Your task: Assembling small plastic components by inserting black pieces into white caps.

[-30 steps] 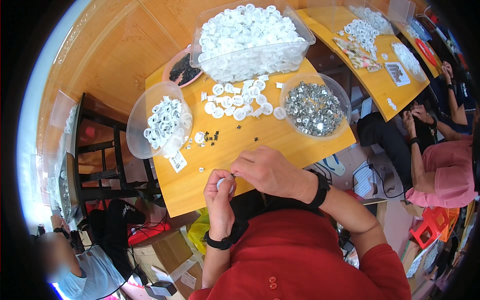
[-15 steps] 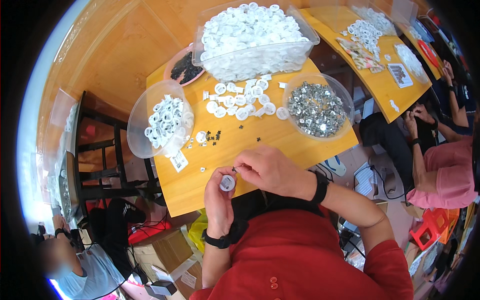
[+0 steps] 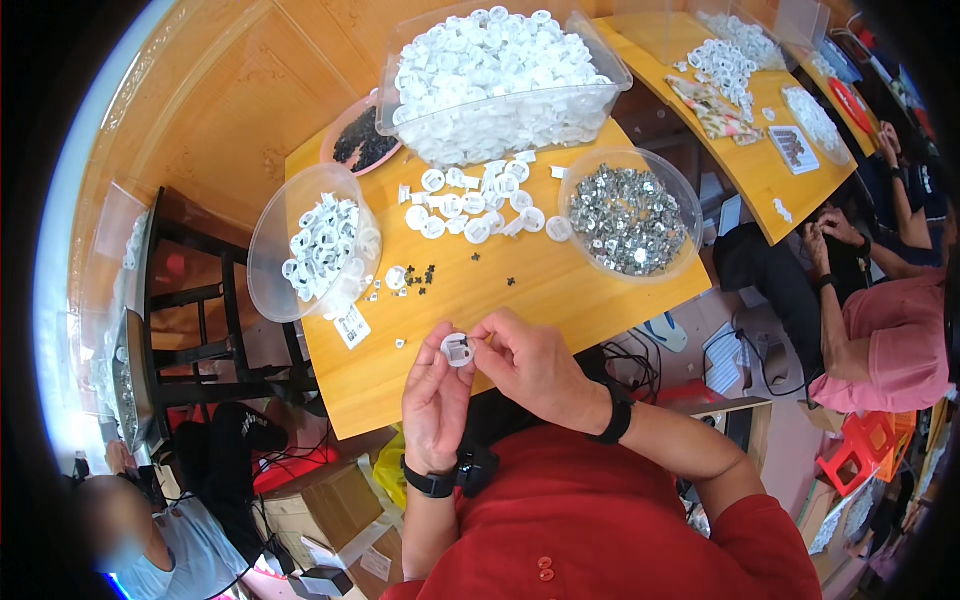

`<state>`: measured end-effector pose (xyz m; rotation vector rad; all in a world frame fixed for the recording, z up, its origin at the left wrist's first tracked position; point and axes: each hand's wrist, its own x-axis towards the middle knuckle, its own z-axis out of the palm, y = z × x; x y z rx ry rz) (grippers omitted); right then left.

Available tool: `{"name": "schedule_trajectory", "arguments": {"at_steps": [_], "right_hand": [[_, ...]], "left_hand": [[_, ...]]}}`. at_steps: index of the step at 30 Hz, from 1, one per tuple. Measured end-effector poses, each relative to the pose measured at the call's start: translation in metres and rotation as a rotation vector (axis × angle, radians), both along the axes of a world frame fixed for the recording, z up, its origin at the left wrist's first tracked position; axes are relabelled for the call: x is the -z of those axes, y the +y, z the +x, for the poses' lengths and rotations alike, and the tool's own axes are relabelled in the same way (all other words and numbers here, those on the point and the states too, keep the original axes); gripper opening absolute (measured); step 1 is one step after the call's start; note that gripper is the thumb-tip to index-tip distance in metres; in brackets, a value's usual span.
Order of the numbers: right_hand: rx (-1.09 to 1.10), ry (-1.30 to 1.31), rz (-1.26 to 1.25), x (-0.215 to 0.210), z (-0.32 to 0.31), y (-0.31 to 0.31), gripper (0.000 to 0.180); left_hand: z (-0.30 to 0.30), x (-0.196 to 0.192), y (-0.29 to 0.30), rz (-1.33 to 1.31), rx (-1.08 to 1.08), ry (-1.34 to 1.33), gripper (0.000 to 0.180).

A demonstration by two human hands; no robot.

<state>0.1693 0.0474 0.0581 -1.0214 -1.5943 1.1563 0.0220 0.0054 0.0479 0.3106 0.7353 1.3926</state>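
Note:
My left hand [image 3: 436,405] pinches a round white plastic part [image 3: 457,350] with a rectangular recess, its inner side facing up. The fingers of my right hand [image 3: 525,362] are closed in a pinch at the part's right edge, touching it. A tiny dark piece shows at those fingertips, mostly hidden by them. Beyond my hands on the table lie small black cross-shaped pieces [image 3: 428,275] beside one white round part [image 3: 396,277]. A loose group of similar white parts [image 3: 477,230] is spread farther back.
On the wooden table [image 3: 560,290] stand a large clear bin [image 3: 505,130] of white parts, a clear tub [image 3: 262,270] of white parts at left, a clear tub [image 3: 692,225] of small metal pieces at right, and a pink bowl [image 3: 330,150] of black pieces. Other people sit left and right.
The white part has been turned from its flat face to its recessed side and raised slightly. My right hand has moved down and its fingertips now meet the part's edge.

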Motion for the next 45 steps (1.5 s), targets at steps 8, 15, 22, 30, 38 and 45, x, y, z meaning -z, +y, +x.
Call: {"name": "schedule_trajectory", "arguments": {"at_steps": [8,15,22,30,38,45], "right_hand": [[0.019,-0.050,0.012,-0.007,0.002,-0.001,0.013],[0.046,-0.116,0.068,-0.006,-0.002,0.000,0.013],[0.076,-0.118,0.046,-0.004,-0.004,0.000,0.013],[0.115,0.056,-0.148,0.010,-0.016,-0.005,0.016],[0.058,0.152,-0.201,0.019,-0.018,-0.003,0.012],[0.044,0.210,-0.181,0.018,-0.015,0.000,0.013]], "left_hand": [[0.002,0.003,-0.002,0.035,-0.041,0.008,0.033],[0.002,0.005,-0.002,0.019,0.001,0.043,0.029],[0.005,0.005,-0.001,0.056,-0.036,0.209,0.025],[0.007,0.009,-0.002,-0.015,-0.125,0.247,0.023],[0.006,0.016,-0.001,0.033,-0.115,0.271,0.028],[0.008,0.019,0.000,0.035,-0.153,0.387,0.028]]}}
